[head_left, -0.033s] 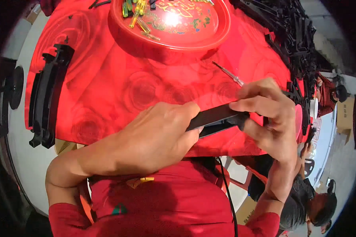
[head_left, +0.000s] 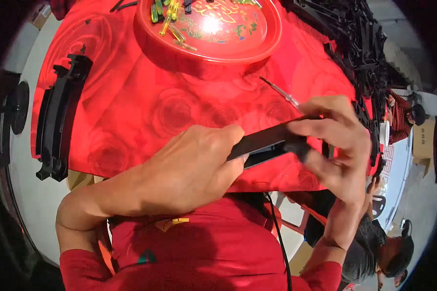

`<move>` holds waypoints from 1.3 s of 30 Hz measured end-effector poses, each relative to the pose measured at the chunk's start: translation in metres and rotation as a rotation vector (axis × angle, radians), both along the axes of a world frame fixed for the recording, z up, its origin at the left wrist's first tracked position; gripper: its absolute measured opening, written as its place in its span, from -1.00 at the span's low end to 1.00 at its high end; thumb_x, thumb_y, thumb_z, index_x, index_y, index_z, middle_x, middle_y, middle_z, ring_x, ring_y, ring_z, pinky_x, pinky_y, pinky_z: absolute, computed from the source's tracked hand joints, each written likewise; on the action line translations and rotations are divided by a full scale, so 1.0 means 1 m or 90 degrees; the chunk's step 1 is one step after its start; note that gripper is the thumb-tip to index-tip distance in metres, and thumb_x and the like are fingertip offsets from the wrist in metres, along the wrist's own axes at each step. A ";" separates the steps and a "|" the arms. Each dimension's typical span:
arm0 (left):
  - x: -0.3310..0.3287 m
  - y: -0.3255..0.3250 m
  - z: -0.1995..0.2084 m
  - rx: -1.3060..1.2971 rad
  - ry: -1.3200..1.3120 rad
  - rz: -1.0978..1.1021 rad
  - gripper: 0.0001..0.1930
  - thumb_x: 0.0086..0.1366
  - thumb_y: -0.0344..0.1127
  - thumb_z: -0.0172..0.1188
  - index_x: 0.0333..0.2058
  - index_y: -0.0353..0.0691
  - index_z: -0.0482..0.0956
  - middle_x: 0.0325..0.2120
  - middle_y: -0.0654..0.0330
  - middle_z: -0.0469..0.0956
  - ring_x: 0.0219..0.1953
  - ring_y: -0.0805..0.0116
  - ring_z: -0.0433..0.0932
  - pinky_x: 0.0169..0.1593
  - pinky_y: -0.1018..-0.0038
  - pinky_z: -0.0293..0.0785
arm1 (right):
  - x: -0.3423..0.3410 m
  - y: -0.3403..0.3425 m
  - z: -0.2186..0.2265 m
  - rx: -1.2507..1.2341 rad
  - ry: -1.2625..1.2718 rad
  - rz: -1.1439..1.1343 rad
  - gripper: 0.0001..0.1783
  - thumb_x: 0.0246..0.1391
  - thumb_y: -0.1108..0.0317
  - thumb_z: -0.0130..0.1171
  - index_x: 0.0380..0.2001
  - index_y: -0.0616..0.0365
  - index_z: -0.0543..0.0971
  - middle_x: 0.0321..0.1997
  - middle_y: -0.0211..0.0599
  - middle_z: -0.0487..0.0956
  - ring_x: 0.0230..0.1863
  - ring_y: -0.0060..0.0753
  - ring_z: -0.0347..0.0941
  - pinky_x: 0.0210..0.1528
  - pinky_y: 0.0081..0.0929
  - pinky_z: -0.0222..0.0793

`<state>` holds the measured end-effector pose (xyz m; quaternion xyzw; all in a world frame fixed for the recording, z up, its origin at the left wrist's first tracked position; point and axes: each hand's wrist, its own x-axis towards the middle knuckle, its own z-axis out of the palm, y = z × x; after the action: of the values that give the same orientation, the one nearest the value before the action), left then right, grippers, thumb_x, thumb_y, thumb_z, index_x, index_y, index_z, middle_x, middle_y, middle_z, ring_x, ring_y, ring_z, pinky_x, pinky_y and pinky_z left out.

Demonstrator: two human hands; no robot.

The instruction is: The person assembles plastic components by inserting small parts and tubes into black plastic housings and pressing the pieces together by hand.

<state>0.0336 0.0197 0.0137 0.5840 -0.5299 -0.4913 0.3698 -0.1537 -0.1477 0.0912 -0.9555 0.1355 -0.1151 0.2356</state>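
My left hand (head_left: 194,165) is closed round the near-left end of a long black plastic part (head_left: 264,140), thumb and fingers pinching it above the table's front edge. The part has a flat upper face and an open gap along its lower side. At its other end my right hand (head_left: 337,145) grips it, forefinger on top and thumb below, slightly smeared by motion. Something dark covers the thumb's tip; I cannot tell whether it belongs to the part. Just beyond the right hand a thin screwdriver (head_left: 284,92) with a clear handle lies on the red tablecloth (head_left: 131,106).
A round red tray (head_left: 206,58) with yellow and green clear-handled tools (head_left: 165,22) stands at the back. Long black plastic pieces (head_left: 63,116) lie at the left edge. A heap of black parts (head_left: 359,53) covers the right side. Another person (head_left: 374,247) sits at lower right.
My right hand has shifted slightly to the right, its fingers a little further apart. The black part's right end has tipped up slightly. My left hand stays in place.
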 end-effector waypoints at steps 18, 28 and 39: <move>-0.023 0.007 -0.011 -0.091 -0.088 0.135 -0.94 0.33 -0.50 0.16 -0.28 -0.37 0.50 -0.56 -0.12 0.46 -0.53 -0.04 0.55 -0.43 0.19 0.38 | -0.010 0.064 -0.020 -0.050 0.104 -0.210 -0.70 -0.04 0.50 0.41 -0.18 0.33 0.66 -0.49 -0.08 0.52 -0.51 -0.18 0.49 -0.42 -0.33 0.37; -0.027 0.002 -0.025 -0.124 -0.064 0.160 -0.91 0.38 -0.48 0.19 -0.19 -0.36 0.54 -0.51 -0.11 0.51 -0.47 -0.06 0.60 -0.38 0.20 0.45 | -0.005 0.072 -0.035 -0.018 -0.016 -0.226 -0.69 -0.12 0.62 0.41 -0.21 0.30 0.67 -0.48 -0.16 0.54 -0.48 -0.23 0.51 -0.42 -0.35 0.36; -0.027 0.000 -0.027 -0.121 -0.091 0.146 -0.85 0.38 -0.50 0.17 -0.10 -0.38 0.54 -0.45 -0.16 0.54 -0.37 -0.18 0.63 -0.31 0.16 0.49 | 0.003 0.053 -0.020 -0.146 0.105 -0.100 -0.73 -0.16 0.58 0.48 -0.31 0.24 0.66 -0.48 -0.21 0.55 -0.51 -0.25 0.51 -0.48 -0.35 0.39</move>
<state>0.0067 0.0199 -0.0137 0.6366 -0.5289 -0.3504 0.4383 -0.1507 -0.0948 0.0708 -0.9688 0.2144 -0.0693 0.1035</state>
